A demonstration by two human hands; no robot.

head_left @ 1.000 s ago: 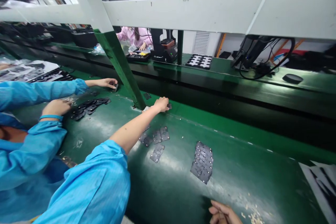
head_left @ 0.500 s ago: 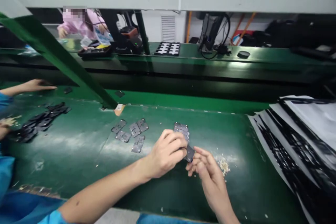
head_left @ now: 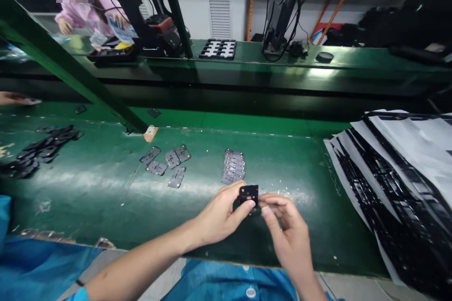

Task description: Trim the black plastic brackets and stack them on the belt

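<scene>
A thin black plastic plate [head_left: 249, 193] with small holes stands tilted up in my left hand [head_left: 221, 214], pinched between thumb and fingers. At the plate's right edge is my right hand [head_left: 287, 225], its thumb and fingertips drawn together; whatever they may hold is too small to make out. Just beyond my hands, a row of overlapping dark plates [head_left: 233, 167] lies on the green bench [head_left: 190, 225]. Farther left lie several loose plates [head_left: 172, 159] of a similar kind. Tiny pale bits [head_left: 282, 192] are scattered behind my right hand.
Stacked white sheets with black strips [head_left: 384, 188] take up the right side. A slanted green post [head_left: 77, 80] rises at left, near a heap of black parts [head_left: 45, 150]. Another person's hand [head_left: 16, 99] is at the far left edge; a person in pink [head_left: 95, 9] sits across the bench.
The view has tipped downward. My left hand has brought the plate off the row and turned it upright toward me. The co-worker's hand at left has moved farther out of view.
</scene>
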